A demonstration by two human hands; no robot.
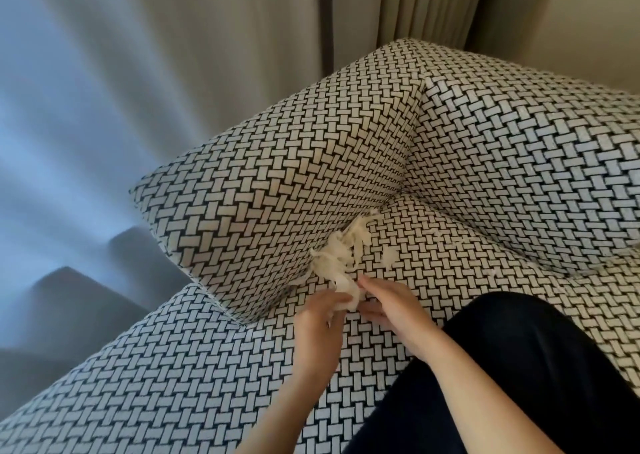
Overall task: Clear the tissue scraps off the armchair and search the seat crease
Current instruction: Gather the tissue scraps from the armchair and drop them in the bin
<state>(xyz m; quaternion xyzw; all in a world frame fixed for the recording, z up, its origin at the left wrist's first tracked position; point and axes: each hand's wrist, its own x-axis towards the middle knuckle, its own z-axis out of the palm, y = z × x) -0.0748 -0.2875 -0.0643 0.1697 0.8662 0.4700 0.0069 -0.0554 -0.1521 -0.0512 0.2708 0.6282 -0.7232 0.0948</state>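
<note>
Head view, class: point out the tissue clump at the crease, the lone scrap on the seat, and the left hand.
tissue clump (338,254): head view, on its white middle.
lone scrap (391,254): head view, on its centre.
left hand (318,318): head view, on the middle of the hand.

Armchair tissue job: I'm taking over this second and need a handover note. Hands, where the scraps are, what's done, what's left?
Left hand: grips the near end of the tissue clump.
Right hand: fingertips at the same clump; grip unclear.
The clump runs up the crease between seat and armrest; one loose scrap lies on the seat.
Done: nothing visibly cleared yet.
Left: lift the clump, pick up the loose scrap, search the crease.
</note>
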